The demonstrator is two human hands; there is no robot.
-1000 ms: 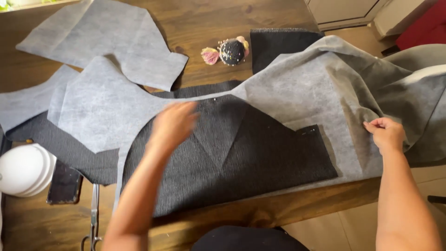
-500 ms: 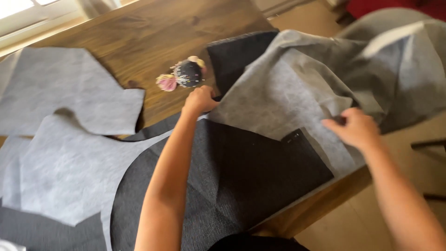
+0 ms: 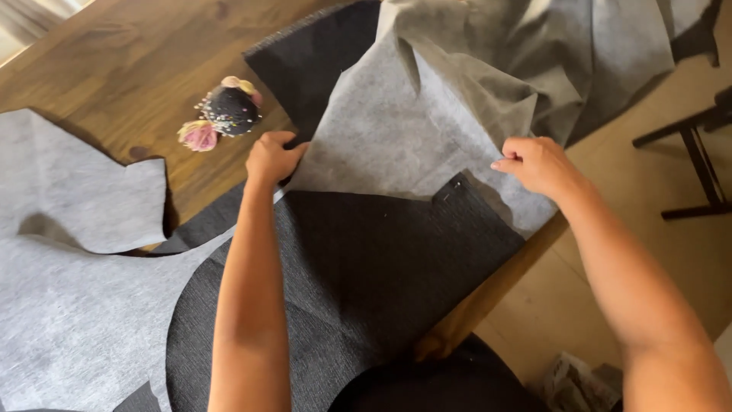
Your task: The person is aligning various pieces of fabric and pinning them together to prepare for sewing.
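Here, the light grey cloth (image 3: 396, 145) is gripped by both the left hand (image 3: 271, 158) and the right hand (image 3: 537, 164) above the dark cloth (image 3: 366, 267).

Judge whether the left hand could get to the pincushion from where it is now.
Probably yes. The left hand grips the light grey fabric close beside the pincushion, with only bare table between them.

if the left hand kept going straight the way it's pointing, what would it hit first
Probably the black fabric piece beyond it. The left hand, gripping the light grey fabric at its edge, points up the table. The pincushion sits off to its left, likely missed, though depth is unclear.
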